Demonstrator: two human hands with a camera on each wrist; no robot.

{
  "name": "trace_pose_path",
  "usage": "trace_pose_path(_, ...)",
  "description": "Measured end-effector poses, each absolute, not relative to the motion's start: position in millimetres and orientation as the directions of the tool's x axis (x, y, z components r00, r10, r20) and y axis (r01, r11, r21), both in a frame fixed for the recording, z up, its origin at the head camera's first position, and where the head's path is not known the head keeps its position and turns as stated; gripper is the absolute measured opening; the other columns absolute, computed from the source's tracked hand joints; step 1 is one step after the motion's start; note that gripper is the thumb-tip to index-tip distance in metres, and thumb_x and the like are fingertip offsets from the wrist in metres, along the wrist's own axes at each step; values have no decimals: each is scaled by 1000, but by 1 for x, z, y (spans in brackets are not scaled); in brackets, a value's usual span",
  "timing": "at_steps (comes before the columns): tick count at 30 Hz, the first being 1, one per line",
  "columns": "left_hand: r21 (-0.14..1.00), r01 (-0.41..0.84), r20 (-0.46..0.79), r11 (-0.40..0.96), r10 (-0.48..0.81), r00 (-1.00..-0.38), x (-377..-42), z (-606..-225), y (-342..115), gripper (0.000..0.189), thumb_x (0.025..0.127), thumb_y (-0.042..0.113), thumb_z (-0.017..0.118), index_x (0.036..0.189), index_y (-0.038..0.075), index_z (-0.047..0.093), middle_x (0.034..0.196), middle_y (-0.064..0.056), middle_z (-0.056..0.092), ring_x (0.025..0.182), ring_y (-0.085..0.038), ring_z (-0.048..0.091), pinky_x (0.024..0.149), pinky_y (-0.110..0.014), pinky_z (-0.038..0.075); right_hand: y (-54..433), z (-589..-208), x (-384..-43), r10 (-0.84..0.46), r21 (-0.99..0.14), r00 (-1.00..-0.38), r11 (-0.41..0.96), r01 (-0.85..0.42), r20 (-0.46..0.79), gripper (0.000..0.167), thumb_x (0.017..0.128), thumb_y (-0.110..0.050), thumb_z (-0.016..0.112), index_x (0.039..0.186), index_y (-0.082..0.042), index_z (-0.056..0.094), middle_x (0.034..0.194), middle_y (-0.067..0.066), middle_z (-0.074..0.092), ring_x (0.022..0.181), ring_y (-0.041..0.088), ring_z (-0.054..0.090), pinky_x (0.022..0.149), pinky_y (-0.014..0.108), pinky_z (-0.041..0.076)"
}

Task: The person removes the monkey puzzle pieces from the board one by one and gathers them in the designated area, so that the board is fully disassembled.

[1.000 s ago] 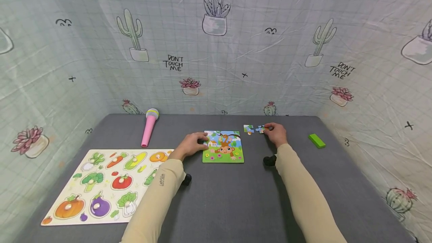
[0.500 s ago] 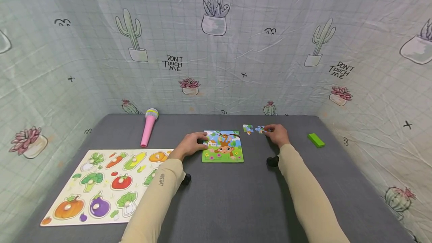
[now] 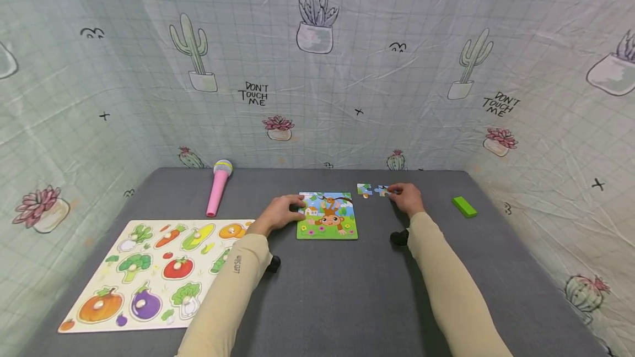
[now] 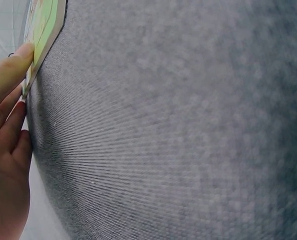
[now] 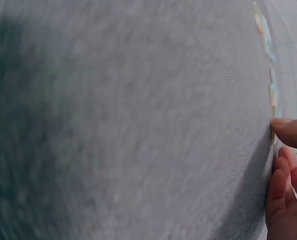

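Note:
My left hand [image 3: 281,212] holds the left edge of a square monkey jigsaw puzzle [image 3: 329,219] with a green border. In the left wrist view the thumb [image 4: 23,52] lies on the puzzle's face and the fingers meet its edge. To the right, my right hand [image 3: 408,198] pinches a small blue jigsaw piece [image 3: 381,190] lying at the table's back, its right end covered by fingertips. Another jigsaw piece [image 3: 364,189], blue, green and orange, lies just left of it. Both pieces show edge-on in the right wrist view, beside the right thumb [image 5: 288,132].
A vegetable peg puzzle board [image 3: 159,269] covers the table's left side, partly under the left sleeve. Behind it lies a pink toy microphone [image 3: 218,191]. A green block [image 3: 464,206] is on the right. A cactus-print cloth [image 3: 317,103] hangs around the grey table [image 3: 327,302].
The right hand has shifted slightly right, its fingers still at the blue piece. The left hand stays on the monkey puzzle's edge.

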State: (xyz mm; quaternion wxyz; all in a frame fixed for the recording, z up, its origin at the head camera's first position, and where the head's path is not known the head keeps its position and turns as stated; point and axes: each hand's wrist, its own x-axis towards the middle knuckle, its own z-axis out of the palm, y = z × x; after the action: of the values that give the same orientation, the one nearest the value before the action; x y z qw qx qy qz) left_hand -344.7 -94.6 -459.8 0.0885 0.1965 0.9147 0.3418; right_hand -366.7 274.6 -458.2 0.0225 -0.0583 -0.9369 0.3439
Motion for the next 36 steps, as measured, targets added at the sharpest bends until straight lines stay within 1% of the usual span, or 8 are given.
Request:
trace_pose_path(6, 639, 338, -12, 691, 448, -894, -346, -458, -95, 37, 89, 20, 73, 124, 6, 68, 147, -7, 49, 139, -31, 37, 115, -46, 30, 256, -447, -365, 117, -687, -993, 723, 76, 14, 31, 96, -8, 56, 125, 1, 64, 126, 24, 60, 114, 38, 56, 91, 51, 50)
trace_pose_path(9, 635, 349, -5, 690, 455, -890, -345, -457, -95, 38, 90, 20, 72, 124, 6, 67, 148, -9, 47, 139, -33, 36, 115, -48, 30, 236, -438, -363, 21, -718, -999, 695, 38, -32, 33, 98, -11, 56, 128, -1, 62, 130, 21, 58, 116, 37, 55, 89, 49, 50)
trace_pose_path(13, 637, 336, -11, 694, 444, -896, -344, -457, -96, 38, 90, 21, 72, 125, 6, 67, 149, -10, 46, 140, -33, 35, 115, -49, 29, 207, -431, -357, -138, -750, -985, 661, -16, -100, 34, 99, -17, 58, 131, -4, 61, 134, 18, 56, 120, 36, 53, 91, 48, 49)
trace_pose_path(16, 633, 338, -7, 696, 442, -897, -343, -458, -96, 38, 90, 20, 72, 124, 6, 67, 148, -10, 47, 140, -34, 36, 114, -49, 30, 191, -433, -353, -206, -764, -969, 645, -30, -136, 35, 99, -18, 58, 131, -5, 61, 135, 17, 54, 123, 35, 51, 95, 47, 48)
trace_pose_path(22, 645, 346, 5, 681, 449, -893, -343, -458, -95, 38, 89, 20, 72, 124, 4, 67, 148, -11, 47, 140, -34, 36, 115, -49, 29, 173, -445, -347, -203, -780, -967, 625, -4, -157, 35, 97, -18, 62, 130, -6, 63, 131, 15, 57, 118, 32, 54, 95, 45, 48)
trace_pose_path(26, 653, 343, 9, 676, 446, -895, -343, -458, -95, 38, 89, 20, 72, 124, 5, 68, 148, -10, 47, 140, -33, 36, 115, -48, 29, 169, -444, -343, -205, -772, -973, 634, -46, -110, 31, 96, -17, 64, 125, -6, 66, 127, 15, 59, 112, 31, 57, 90, 43, 50)
trace_pose_path(30, 655, 339, 6, 675, 444, -896, -344, -458, -94, 38, 89, 20, 73, 123, 5, 68, 147, -8, 49, 140, -32, 37, 115, -47, 29, 167, -445, -342, -236, -762, -965, 645, -64, -118, 29, 95, -17, 65, 122, -7, 69, 128, 13, 60, 111, 30, 57, 90, 43, 50)
trace_pose_path(36, 661, 331, 9, 673, 434, -901, -344, -458, -93, 37, 87, 20, 74, 121, 6, 69, 145, -7, 51, 139, -31, 38, 115, -46, 29, 166, -448, -345, -260, -740, -958, 667, -89, -119, 28, 93, -16, 68, 119, -7, 71, 127, 14, 61, 103, 27, 58, 83, 40, 50)
